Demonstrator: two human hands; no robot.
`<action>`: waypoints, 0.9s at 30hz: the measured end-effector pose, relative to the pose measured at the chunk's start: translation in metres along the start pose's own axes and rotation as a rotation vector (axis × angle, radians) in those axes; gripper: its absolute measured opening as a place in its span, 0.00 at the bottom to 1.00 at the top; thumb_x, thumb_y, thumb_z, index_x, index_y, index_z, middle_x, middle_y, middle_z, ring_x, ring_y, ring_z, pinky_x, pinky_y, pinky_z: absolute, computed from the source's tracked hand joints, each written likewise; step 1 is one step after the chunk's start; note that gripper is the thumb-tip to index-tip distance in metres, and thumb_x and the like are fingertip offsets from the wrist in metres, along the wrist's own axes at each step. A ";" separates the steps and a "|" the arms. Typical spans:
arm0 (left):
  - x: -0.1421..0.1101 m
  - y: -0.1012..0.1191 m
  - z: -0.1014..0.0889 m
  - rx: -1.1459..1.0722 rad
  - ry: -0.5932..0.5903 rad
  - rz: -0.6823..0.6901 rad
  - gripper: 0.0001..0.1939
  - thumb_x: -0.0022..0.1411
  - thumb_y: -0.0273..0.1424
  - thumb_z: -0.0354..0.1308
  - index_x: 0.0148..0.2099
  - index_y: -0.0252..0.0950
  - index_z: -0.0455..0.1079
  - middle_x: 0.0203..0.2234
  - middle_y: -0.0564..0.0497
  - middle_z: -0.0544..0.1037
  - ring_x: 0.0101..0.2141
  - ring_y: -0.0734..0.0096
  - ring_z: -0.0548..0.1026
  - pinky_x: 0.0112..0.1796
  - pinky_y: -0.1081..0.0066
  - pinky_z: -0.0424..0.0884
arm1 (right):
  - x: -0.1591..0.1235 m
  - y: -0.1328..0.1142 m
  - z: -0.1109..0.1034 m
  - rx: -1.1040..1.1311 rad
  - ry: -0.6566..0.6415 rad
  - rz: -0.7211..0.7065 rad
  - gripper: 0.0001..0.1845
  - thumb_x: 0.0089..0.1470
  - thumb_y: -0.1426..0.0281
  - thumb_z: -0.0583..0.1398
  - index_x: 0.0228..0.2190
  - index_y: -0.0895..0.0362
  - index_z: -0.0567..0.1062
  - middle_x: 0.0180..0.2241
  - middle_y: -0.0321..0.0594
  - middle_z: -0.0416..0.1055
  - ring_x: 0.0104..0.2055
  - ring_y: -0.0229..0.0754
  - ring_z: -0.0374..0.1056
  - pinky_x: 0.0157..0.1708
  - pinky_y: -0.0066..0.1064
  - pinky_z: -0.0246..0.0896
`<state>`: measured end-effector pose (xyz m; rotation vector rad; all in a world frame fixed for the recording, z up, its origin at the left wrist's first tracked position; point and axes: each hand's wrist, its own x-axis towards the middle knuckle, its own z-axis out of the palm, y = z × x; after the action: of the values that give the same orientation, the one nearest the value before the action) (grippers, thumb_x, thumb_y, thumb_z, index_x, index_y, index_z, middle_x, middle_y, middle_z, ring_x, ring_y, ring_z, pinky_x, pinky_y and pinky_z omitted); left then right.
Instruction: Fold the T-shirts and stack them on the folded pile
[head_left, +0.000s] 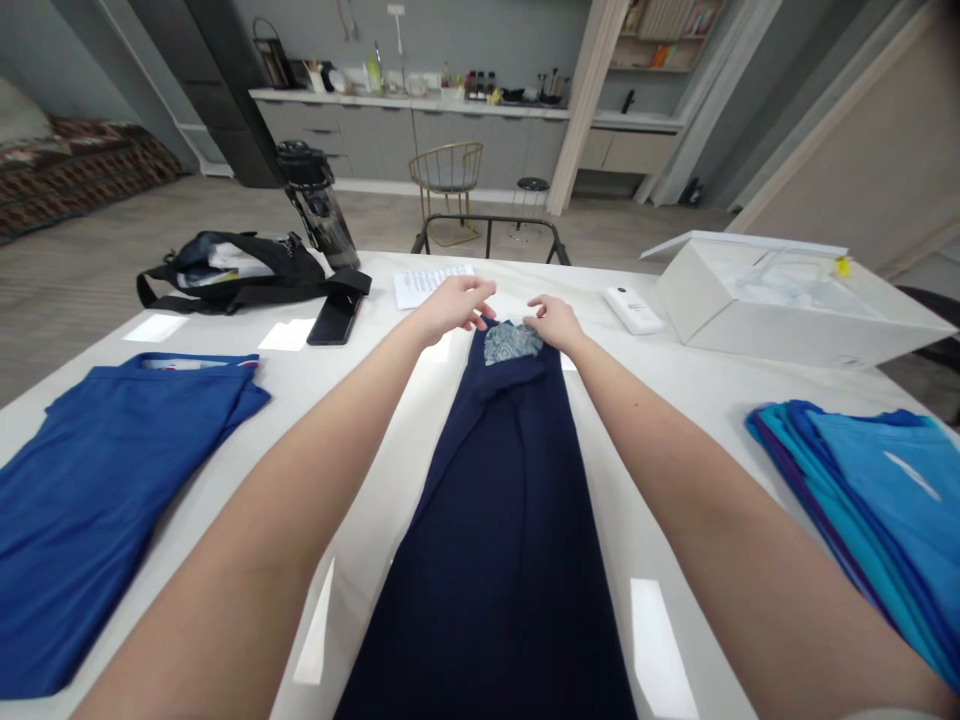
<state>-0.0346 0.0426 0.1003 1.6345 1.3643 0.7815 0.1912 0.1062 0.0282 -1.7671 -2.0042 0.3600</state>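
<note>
A dark navy garment [517, 520] lies lengthwise down the middle of the table, its near end running out of view at the bottom. At its far end shows a grey-blue patterned piece of cloth [512, 343]. My left hand [456, 304] is over the garment's far left corner, fingers apart and slightly bent. On the opposite corner, my right hand [555, 323] touches the cloth's edge with its fingertips, a gap showing between thumb and forefinger. Neither hand visibly grips the fabric.
Folded blue clothing [112, 470] lies at left, a stack of folded clothes [877, 480] at right. Along the far side are a black bag [247, 265], phone [335, 316], bottle [319, 205], printed paper [420, 287], white device [632, 310] and open white box [795, 315].
</note>
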 end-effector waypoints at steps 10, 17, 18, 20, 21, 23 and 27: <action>0.047 -0.072 0.044 0.851 0.029 0.116 0.25 0.73 0.33 0.46 0.69 0.48 0.63 0.56 0.40 0.70 0.57 0.50 0.70 0.57 0.52 0.67 | -0.060 0.020 -0.019 -0.084 -0.255 0.015 0.28 0.51 0.42 0.64 0.24 0.54 0.79 0.28 0.41 0.77 0.32 0.44 0.71 0.31 0.31 0.58; 0.068 -0.069 0.060 0.922 0.009 0.030 0.18 0.72 0.37 0.49 0.59 0.42 0.70 0.56 0.39 0.70 0.58 0.46 0.67 0.57 0.45 0.64 | -0.085 0.004 -0.014 0.000 -0.319 0.017 0.23 0.55 0.50 0.65 0.20 0.55 0.75 0.24 0.39 0.74 0.29 0.41 0.68 0.29 0.30 0.54; 0.068 -0.070 0.060 0.914 0.028 0.027 0.17 0.71 0.37 0.49 0.58 0.41 0.70 0.56 0.39 0.70 0.58 0.46 0.67 0.57 0.45 0.64 | -0.085 0.003 -0.014 0.028 -0.317 0.019 0.22 0.56 0.53 0.65 0.20 0.55 0.74 0.23 0.38 0.72 0.29 0.40 0.67 0.29 0.30 0.54; 0.066 -0.069 0.058 0.895 0.072 0.026 0.17 0.72 0.37 0.48 0.56 0.40 0.70 0.57 0.38 0.69 0.59 0.46 0.66 0.57 0.46 0.63 | -0.085 0.001 -0.017 0.094 -0.291 0.025 0.20 0.57 0.58 0.64 0.19 0.55 0.71 0.22 0.36 0.69 0.28 0.39 0.65 0.29 0.29 0.53; 0.065 -0.067 0.055 0.882 0.098 0.027 0.17 0.72 0.38 0.47 0.56 0.40 0.70 0.57 0.37 0.69 0.59 0.46 0.66 0.57 0.46 0.63 | -0.084 0.001 -0.020 0.134 -0.268 0.024 0.20 0.57 0.59 0.63 0.19 0.55 0.70 0.21 0.34 0.68 0.28 0.38 0.64 0.29 0.29 0.53; 0.063 -0.059 0.049 0.853 0.144 0.032 0.18 0.73 0.38 0.45 0.55 0.39 0.70 0.57 0.37 0.68 0.60 0.47 0.65 0.58 0.47 0.63 | -0.082 0.000 -0.028 0.232 -0.216 0.025 0.19 0.57 0.61 0.62 0.20 0.55 0.68 0.21 0.33 0.66 0.27 0.37 0.63 0.30 0.28 0.53; 0.065 -0.036 0.037 0.802 0.198 0.041 0.18 0.73 0.40 0.44 0.52 0.40 0.71 0.57 0.37 0.69 0.60 0.47 0.65 0.58 0.45 0.62 | -0.074 0.002 -0.046 0.398 -0.094 0.094 0.15 0.55 0.62 0.64 0.23 0.55 0.69 0.20 0.31 0.66 0.25 0.36 0.62 0.29 0.28 0.54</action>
<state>-0.0047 0.0996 0.0476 2.2316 1.9461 0.4348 0.2211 0.0295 0.0557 -1.6149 -1.7598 0.8235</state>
